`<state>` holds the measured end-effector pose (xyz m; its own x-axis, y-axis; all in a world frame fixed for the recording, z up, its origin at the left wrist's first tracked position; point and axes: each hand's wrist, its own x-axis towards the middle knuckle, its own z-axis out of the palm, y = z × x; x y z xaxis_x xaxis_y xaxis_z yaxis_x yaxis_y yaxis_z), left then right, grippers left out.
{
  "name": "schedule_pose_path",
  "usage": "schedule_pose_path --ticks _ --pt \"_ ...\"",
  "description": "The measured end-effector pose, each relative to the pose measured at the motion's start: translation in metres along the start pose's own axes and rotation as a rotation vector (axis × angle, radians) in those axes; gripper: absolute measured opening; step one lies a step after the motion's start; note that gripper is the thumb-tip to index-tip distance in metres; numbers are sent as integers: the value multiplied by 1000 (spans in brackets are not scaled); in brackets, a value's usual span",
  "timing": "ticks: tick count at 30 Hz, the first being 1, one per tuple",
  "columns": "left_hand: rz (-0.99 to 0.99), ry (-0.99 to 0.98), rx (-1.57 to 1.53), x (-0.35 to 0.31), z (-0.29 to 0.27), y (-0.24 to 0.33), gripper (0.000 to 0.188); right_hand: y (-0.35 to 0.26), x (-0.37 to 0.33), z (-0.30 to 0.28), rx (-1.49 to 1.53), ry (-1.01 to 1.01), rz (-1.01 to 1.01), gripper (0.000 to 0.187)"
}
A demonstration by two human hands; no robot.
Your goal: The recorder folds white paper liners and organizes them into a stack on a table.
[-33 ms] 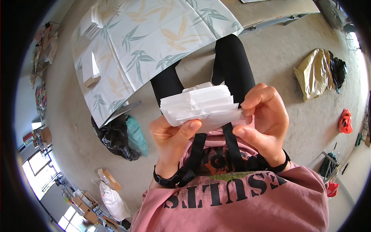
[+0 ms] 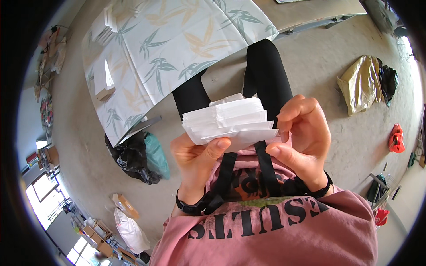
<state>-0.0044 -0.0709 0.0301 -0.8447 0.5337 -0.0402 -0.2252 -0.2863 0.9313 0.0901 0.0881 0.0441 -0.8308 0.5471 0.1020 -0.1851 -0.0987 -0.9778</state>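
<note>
A thick stack of thin white paper sheets [image 2: 226, 119], folded or envelope-like, is fanned in stepped layers above my lap. My left hand [image 2: 197, 155] grips its lower left side, the thumb pressed on the front sheet and the other fingers hidden behind. At the stack's right edge is my right hand [image 2: 306, 135], its fingers curled and the thumb apart from them. Nothing shows clearly between them, and the front sheet's corner ends close to the fingertips.
A table with a leaf-patterned cloth [image 2: 177, 48] stands ahead, bearing white paper stacks [image 2: 104, 75] at its left. Black and teal plastic bags [image 2: 137, 159] lie on the floor below it. A gold bag [image 2: 361, 86] and a red bag [image 2: 396, 138] lie to the right.
The front sheet's right corner lies slightly lower and flatter, near my right fingertips. Both hands have barely shifted.
</note>
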Motion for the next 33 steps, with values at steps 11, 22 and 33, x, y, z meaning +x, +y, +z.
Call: schedule_pose_path --ticks 11,22,33 --pt "-22 -66 -4 -6 -14 -5 34 1 0 -3 -2 -29 -21 18" --pt "-60 55 -210 -4 -7 -6 23 5 8 -18 -9 -323 -196 19" --pt "-54 32 -58 0 4 1 24 -1 6 -1 -40 -21 -53 28"
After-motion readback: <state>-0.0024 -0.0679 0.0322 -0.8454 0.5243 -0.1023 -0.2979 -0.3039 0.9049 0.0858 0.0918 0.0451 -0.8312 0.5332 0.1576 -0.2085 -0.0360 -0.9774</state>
